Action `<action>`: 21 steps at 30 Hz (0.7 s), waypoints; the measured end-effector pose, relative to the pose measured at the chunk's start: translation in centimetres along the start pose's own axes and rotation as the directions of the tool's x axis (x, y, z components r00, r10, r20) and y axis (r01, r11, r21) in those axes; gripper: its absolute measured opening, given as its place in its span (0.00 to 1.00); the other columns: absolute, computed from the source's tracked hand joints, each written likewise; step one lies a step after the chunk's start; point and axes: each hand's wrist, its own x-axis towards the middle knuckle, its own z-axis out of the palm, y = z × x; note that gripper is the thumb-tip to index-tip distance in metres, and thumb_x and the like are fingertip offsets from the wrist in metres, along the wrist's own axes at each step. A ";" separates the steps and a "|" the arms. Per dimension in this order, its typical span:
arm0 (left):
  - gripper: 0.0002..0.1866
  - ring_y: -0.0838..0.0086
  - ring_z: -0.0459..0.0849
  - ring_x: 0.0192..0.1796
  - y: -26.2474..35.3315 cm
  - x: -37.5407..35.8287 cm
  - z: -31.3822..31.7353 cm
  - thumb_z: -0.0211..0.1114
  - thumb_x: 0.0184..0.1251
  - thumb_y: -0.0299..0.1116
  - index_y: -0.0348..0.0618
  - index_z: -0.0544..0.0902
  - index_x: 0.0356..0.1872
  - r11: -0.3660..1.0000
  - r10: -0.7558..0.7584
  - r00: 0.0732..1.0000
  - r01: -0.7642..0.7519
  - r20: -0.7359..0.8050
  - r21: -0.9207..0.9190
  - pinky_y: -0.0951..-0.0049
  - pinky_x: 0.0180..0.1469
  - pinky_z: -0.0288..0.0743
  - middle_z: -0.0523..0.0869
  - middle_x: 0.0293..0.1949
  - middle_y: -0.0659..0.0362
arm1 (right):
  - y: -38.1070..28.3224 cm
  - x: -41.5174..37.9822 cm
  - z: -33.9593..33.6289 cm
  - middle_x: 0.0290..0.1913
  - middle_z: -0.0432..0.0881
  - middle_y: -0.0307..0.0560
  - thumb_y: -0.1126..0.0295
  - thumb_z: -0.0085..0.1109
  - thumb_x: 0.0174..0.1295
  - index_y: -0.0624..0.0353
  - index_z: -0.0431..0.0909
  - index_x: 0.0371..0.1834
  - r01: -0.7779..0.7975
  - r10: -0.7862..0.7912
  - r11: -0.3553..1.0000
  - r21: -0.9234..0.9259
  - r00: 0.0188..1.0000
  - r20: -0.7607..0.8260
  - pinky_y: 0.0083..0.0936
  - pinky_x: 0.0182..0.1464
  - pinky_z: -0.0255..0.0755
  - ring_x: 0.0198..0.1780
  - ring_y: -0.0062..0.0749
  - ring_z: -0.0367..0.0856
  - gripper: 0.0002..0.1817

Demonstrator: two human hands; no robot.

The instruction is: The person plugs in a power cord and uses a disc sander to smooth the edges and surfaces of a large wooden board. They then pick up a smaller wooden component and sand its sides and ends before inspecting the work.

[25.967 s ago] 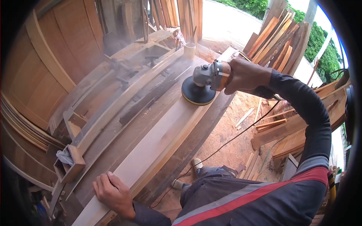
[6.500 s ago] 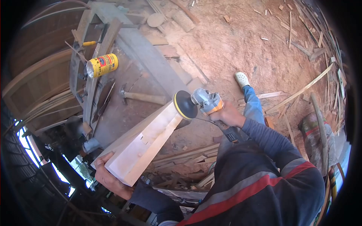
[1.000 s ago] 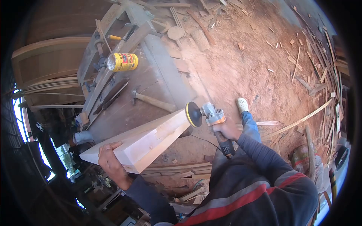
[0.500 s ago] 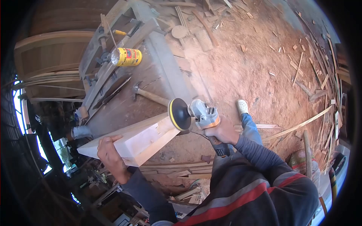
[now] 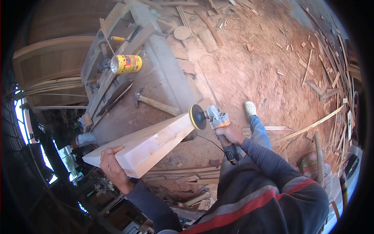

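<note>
My right hand (image 5: 232, 133) is wrapped around the body of an angle grinder (image 5: 218, 118). Its round sanding disc (image 5: 198, 117), black with a yellow rim, stands right at the far end of a pale wooden block (image 5: 150, 145). That block is long and angular, and it lies across the workbench corner toward me. Around its near left end my left hand (image 5: 114, 165) is closed, thumb and fingers over the edge. Just beyond the block a claw hammer (image 5: 157, 104) rests on the bench.
On the dusty workbench (image 5: 165, 66) a yellow can (image 5: 126, 64) lies near a yellow-handled tool (image 5: 118, 38). Wood scraps and sawdust cover the floor (image 5: 241, 74). Long strips (image 5: 311, 126) lie at right, and stacked boards (image 5: 183, 174) below the block. A power cord (image 5: 212, 142) hangs behind the grinder.
The grinder has moved right, taking its disc from over the block's upper face to the far end edge. The left hand keeps its place on the block, which has tilted slightly.
</note>
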 end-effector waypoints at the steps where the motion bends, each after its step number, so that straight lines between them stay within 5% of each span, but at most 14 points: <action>1: 0.22 0.62 0.79 0.39 -0.2 0.1 0.0 0.49 0.76 0.33 0.26 0.86 0.31 1.000 0.004 1.000 -0.004 -0.003 -0.006 0.63 0.50 0.70 0.85 0.30 0.48 | 0.2 0.2 -0.2 0.38 0.88 0.42 0.70 0.70 0.53 0.64 0.86 0.45 -0.029 0.029 0.999 0.039 1.000 0.013 0.28 0.43 0.77 0.38 0.25 0.84 0.16; 8: 0.22 0.61 0.79 0.38 -0.2 -0.1 0.1 0.49 0.76 0.32 0.25 0.86 0.31 1.000 0.029 1.000 -0.029 -0.008 0.001 0.63 0.48 0.69 0.84 0.29 0.47 | -1.8 -0.5 0.6 0.38 0.87 0.43 0.68 0.71 0.54 0.64 0.86 0.45 -0.010 0.008 0.999 0.036 0.999 0.044 0.28 0.43 0.77 0.38 0.26 0.84 0.17; 11: 0.22 0.60 0.79 0.37 -0.8 -0.1 0.0 0.49 0.76 0.31 0.26 0.86 0.31 1.000 0.000 1.000 0.000 -0.011 -0.017 0.62 0.47 0.69 0.84 0.28 0.47 | -5.1 -3.1 2.1 0.40 0.88 0.42 0.66 0.72 0.54 0.63 0.86 0.47 0.108 -0.096 0.981 -0.161 0.992 0.082 0.27 0.46 0.77 0.40 0.24 0.84 0.18; 14: 0.20 0.59 0.80 0.35 -0.4 0.1 0.1 0.49 0.75 0.30 0.29 0.87 0.30 0.995 0.100 0.995 -0.101 -0.029 -0.005 0.61 0.45 0.69 0.86 0.29 0.48 | -6.5 -4.8 3.8 0.37 0.89 0.40 0.70 0.69 0.53 0.62 0.86 0.47 0.289 -0.264 0.943 -0.166 0.952 0.157 0.25 0.44 0.79 0.37 0.23 0.86 0.17; 21: 0.16 0.54 0.81 0.33 -1.3 0.4 0.0 0.53 0.71 0.30 0.36 0.87 0.26 0.955 0.282 0.959 -0.279 -0.028 0.098 0.57 0.41 0.72 0.88 0.30 0.50 | -13.1 -10.2 8.0 0.44 0.89 0.40 0.70 0.77 0.51 0.62 0.86 0.50 0.460 -0.407 0.882 -0.101 0.852 0.329 0.25 0.52 0.77 0.45 0.22 0.85 0.21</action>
